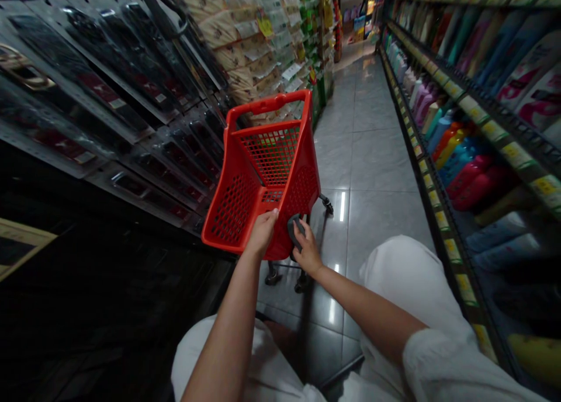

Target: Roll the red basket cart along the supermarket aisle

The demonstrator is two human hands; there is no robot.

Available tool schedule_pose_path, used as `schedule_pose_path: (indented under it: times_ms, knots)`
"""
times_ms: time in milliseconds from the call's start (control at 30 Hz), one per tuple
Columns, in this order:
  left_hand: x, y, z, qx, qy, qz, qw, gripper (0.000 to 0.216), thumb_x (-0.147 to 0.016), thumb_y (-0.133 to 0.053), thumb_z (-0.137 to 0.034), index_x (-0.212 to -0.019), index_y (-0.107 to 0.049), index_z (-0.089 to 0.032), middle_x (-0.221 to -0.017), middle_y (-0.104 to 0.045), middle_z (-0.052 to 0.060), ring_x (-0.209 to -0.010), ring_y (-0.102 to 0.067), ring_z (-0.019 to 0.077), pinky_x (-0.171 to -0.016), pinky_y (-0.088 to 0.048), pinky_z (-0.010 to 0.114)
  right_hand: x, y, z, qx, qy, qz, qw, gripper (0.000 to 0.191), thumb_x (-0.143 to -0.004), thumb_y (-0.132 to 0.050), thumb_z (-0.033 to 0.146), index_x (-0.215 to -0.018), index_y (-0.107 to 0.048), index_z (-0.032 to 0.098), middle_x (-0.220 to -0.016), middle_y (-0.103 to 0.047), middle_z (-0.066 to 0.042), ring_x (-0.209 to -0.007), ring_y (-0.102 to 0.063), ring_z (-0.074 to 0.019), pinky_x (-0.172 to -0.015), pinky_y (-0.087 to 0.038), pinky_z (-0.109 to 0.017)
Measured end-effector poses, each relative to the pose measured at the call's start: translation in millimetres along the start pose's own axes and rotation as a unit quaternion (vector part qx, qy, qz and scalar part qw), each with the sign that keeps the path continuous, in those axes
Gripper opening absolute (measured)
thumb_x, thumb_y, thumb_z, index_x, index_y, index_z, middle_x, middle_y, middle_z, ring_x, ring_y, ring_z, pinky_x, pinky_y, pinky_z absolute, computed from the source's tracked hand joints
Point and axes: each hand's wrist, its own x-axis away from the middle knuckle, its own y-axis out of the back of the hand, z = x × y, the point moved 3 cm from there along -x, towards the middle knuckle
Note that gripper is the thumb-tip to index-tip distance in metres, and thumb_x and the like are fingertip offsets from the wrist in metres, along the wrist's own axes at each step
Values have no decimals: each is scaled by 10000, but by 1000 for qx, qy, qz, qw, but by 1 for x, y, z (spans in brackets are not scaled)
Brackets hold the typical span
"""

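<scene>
A red plastic shopping cart (254,200) with lattice walls stands in front of me, its basket holding nothing that I can see. My left hand (263,231) grips the near rim of the basket, thumb on top and fingers hidden over the edge. Against the outside of the cart's right wall, my right hand (309,251) presses a dark grey cloth (294,231), with its fingers curled over it. Below the basket, black wheels (272,277) rest on the floor.
Packaged belts or similar goods hang on a rack (109,69) at left. Stacked tissue packs (245,40) stand beyond. On the right, a long shelf (486,115) holds coloured bottles (475,183). The grey tiled floor (372,162) runs between them. My knees in white trousers (403,279) flank my arms.
</scene>
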Motion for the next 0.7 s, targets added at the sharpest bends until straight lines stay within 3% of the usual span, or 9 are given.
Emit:
schedule_pose_path:
  times_ms: [100,233,300,400,533,700]
  knots:
    - [0,0,0,-7,4,5,1000,531,-646,-702,-682,-580,-565,-173,-520,-541,-2,-554,-526,153,-516,-385,255,7,-1,-23,-20,-62,-1,998,868,-641,-464,1,-1460,-455,287,-1477,-397,-64,-1390,-403,-229,-1162,-357,-416]
    - [-1,-3,-2,0,-1,16,1000,568,-611,-700,-719,-604,-580,-164,-563,-574,4,-546,-499,134,-524,-385,250,-20,15,-21,-55,-130,-116,983,786,-688,-467,45,-1443,-481,264,-1311,-513,-68,-1276,-501,-205,-1152,-372,-396]
    - [-3,-4,-1,2,-2,14,1000,564,-604,-704,-716,-602,-579,-166,-557,-566,2,-551,-496,137,-536,-390,255,-39,20,-6,-65,-97,-141,983,773,-719,-492,74,-1468,-444,261,-1334,-494,-76,-1292,-483,-212,-1158,-366,-397]
    - [-7,-6,1,2,-1,9,1000,510,-647,-703,-664,-580,-557,-180,-518,-525,-4,-550,-497,148,-531,-383,261,-52,15,14,-60,-33,-102,992,794,-720,-509,64,-1478,-426,285,-1418,-423,-73,-1348,-435,-216,-1170,-350,-385]
    - [-10,-7,2,3,5,-8,1000,475,-707,-686,-606,-544,-504,-198,-484,-476,-14,-538,-484,148,-507,-356,255,-23,-4,-6,-20,-98,-80,992,825,-683,-494,31,-1469,-439,277,-1439,-402,-83,-1355,-432,-231,-1149,-375,-403]
    - [-7,-8,-1,-11,8,-16,1000,489,-721,-683,-599,-535,-473,-199,-484,-464,-22,-530,-462,134,-492,-332,244,8,-17,-51,-80,-196,-88,973,735,-667,-459,54,-1378,-553,212,-1146,-622,-71,-1128,-591,-215,-1047,-465,-416]
